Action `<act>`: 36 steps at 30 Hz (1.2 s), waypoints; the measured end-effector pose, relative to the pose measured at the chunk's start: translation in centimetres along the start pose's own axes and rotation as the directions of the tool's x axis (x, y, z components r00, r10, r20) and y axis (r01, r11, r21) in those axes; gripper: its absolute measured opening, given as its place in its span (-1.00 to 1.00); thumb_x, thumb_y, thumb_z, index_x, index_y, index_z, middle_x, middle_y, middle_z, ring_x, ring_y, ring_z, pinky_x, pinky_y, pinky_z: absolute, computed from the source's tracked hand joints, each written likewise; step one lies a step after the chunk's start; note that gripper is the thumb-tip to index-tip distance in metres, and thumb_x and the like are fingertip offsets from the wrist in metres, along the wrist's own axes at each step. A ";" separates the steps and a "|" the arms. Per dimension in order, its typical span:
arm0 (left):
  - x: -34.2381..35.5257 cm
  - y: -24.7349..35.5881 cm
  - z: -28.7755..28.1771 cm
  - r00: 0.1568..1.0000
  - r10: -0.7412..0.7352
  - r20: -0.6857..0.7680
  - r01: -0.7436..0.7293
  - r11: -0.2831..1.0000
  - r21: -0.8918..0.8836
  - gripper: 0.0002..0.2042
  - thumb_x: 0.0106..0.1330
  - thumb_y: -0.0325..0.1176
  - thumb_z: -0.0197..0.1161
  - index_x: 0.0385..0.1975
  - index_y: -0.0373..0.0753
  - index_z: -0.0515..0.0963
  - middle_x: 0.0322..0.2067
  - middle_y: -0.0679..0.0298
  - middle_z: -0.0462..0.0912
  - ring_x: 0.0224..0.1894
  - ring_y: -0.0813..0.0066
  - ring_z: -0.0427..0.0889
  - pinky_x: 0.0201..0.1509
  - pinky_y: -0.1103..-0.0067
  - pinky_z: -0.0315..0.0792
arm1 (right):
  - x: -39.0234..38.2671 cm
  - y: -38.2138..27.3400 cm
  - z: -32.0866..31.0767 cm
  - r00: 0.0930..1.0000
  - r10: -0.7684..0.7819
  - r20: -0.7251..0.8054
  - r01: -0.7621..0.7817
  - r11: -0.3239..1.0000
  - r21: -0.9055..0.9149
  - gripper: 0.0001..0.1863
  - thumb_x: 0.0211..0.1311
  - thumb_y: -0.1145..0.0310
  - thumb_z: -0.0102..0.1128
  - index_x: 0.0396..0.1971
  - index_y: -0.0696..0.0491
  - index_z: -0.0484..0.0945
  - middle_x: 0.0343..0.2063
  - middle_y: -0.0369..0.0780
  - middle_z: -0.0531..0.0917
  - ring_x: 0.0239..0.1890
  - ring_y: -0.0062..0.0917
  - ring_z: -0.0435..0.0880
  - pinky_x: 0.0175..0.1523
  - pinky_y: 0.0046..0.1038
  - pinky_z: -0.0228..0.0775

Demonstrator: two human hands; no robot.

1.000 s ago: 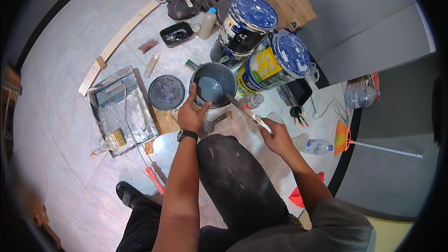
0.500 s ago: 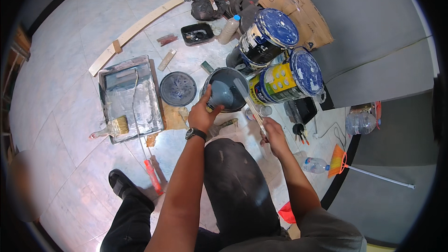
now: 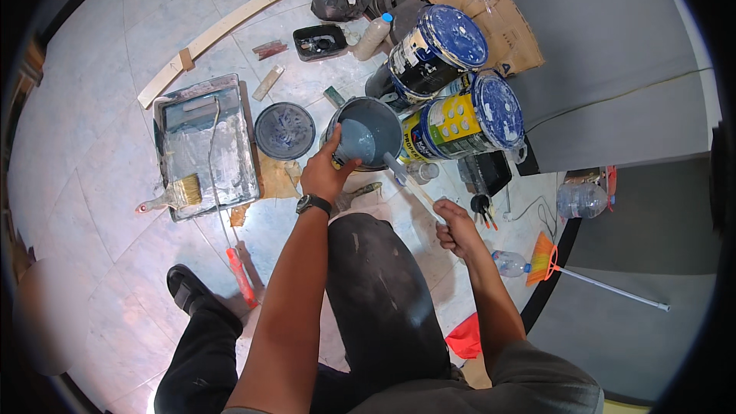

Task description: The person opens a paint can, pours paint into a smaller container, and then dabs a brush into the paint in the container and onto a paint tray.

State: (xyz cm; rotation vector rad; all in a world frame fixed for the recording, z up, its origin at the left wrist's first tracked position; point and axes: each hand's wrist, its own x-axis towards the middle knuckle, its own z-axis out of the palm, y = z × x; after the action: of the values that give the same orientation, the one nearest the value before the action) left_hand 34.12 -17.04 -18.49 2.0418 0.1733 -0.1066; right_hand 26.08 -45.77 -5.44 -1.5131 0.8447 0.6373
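Note:
My left hand (image 3: 325, 174) grips the near-left rim of a grey paint bucket (image 3: 389, 124), thumb and fingers spread along its edge. Blue-grey paint (image 3: 356, 140) lies inside, and the bucket tilts toward me. In my right hand (image 3: 458, 228) is a flat wooden stick (image 3: 419, 195), held at its near end. Its far end is coated in grey paint and reaches the bucket's near-right rim. Left of the bucket a round paint-smeared lid (image 3: 284, 131) lies on the floor. Just below the bucket is a paintbrush (image 3: 356, 194), partly hidden by my knee.
A paint tray (image 3: 201, 165) on the left holds a roller (image 3: 241, 276) and a wide brush (image 3: 182, 192). Two large paint pails (image 3: 458, 124) (image 3: 429, 57) stand right of the bucket. A black tray (image 3: 320, 43), a plastic bottle (image 3: 373, 37) and a cardboard box (image 3: 491, 11) are beyond.
The stick has swung lower, its coated end going from over the bucket's right side to the near-right rim. My right hand has moved slightly right. My left hand keeps its hold.

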 end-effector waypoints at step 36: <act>1.4 0.6 -0.9 0.995 -0.034 0.099 0.026 0.996 0.087 -0.17 0.14 0.04 0.52 0.47 0.28 0.31 -0.05 -0.11 0.74 0.05 0.00 0.73 0.07 0.30 0.58 | -5.1 11.2 -4.5 0.748 -0.631 -0.206 0.291 0.591 -0.753 -0.56 0.38 0.39 0.18 0.25 0.02 0.48 -0.43 -0.02 0.73 -0.60 -0.33 0.65 -0.41 -0.31 0.44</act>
State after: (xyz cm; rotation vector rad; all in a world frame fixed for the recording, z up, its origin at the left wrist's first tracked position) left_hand 35.61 -16.39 -17.79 2.1141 0.1386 -0.2386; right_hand 13.68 -49.59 -7.35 -2.5460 0.4834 0.1518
